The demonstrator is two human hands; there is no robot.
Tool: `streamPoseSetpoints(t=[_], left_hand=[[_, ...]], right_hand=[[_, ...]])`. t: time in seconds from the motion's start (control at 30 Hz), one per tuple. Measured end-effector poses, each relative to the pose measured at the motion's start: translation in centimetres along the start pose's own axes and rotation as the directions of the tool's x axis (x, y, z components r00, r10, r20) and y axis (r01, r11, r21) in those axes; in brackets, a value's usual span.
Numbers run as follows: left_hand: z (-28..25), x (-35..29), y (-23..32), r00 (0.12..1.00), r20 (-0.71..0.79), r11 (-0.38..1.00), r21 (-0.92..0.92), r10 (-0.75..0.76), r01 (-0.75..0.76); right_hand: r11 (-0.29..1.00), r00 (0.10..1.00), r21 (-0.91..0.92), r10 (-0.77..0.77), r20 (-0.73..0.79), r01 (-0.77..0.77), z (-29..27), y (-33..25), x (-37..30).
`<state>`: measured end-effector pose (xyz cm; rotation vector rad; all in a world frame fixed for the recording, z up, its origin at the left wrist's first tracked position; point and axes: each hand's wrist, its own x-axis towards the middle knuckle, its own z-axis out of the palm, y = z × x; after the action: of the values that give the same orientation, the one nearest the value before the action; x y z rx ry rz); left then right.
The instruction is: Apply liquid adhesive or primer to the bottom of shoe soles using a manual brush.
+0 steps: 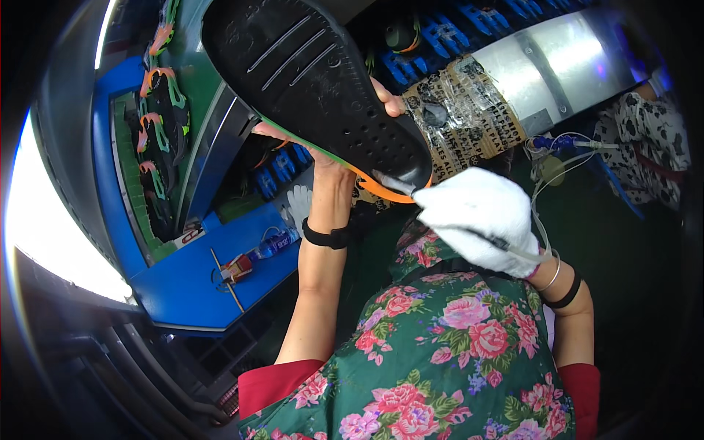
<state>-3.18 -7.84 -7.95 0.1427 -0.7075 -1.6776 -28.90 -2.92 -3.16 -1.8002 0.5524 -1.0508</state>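
My bare left hand (330, 163) is wrapped round a large black shoe sole (315, 81), raised and tilted. The thumb and fingers show at its two edges; the palm is mostly hidden behind it. Molded grooves mark the sole's far end and small holes its near end, with green and orange along the edge. In a white glove, my right hand (480, 220) grips a slim brush (396, 182). The brush tip meets the sole's near end by the orange edge (385, 192). A thin clear tube (541, 216) runs up from the gloved hand.
Behind the sole is a metal duct (561, 62) partly wrapped in printed brown tape (469, 110). Colored shoe parts (158, 125) line a green conveyor at left. The blue ledge (183, 301) holds a bottle (275, 243). A person's patterned sleeve (645, 139) shows at right.
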Motion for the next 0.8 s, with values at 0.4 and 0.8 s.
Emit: streamPoseSetpoints(t=[0.4, 0.8], left_hand=[[0.0, 0.0, -1.2, 0.98, -0.197, 1.0, -0.018, -0.019, 0.016], [0.0, 0.6, -2.1, 0.989, -0.142, 0.997, 0.049, -0.052, 0.06]], right_hand=[[0.999, 0.996, 0.05, 0.004, -0.09, 0.0, -0.4, -1.3, 1.3], [0.995, 0.994, 0.083, 0.062, -0.095, -0.054, -1.3, -1.1, 0.4]])
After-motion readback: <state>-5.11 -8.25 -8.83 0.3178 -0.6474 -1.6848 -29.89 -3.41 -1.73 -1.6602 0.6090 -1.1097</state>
